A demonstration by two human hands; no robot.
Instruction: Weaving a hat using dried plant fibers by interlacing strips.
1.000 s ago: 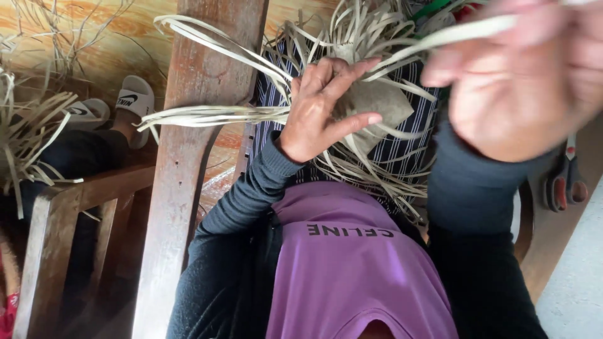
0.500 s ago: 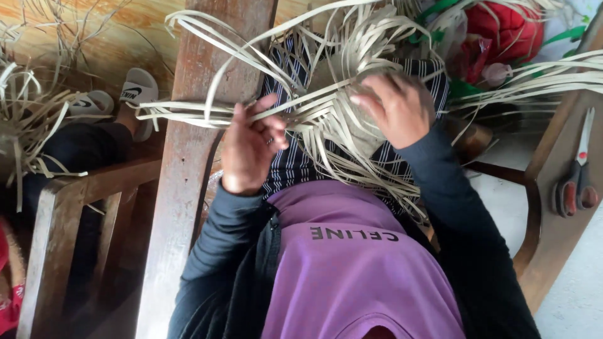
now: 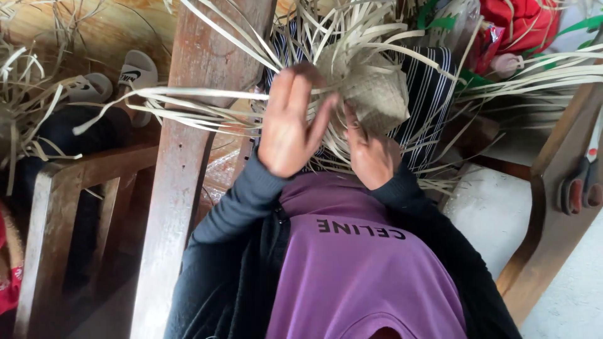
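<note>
Over the purple top (image 3: 364, 276), the left hand (image 3: 290, 125) is spread open against loose strips (image 3: 207, 110); the right hand (image 3: 372, 154) grips the woven pouch (image 3: 370, 94) on the lap. Best keep strips taut, pouch steady.

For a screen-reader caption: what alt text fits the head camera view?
Two bare hands work a small woven pouch of pale flat straw in the person's lap, the left hand spread open over its loose strips and the right hand gripping it from below. A brown wooden chair frame stands alongside.
</note>
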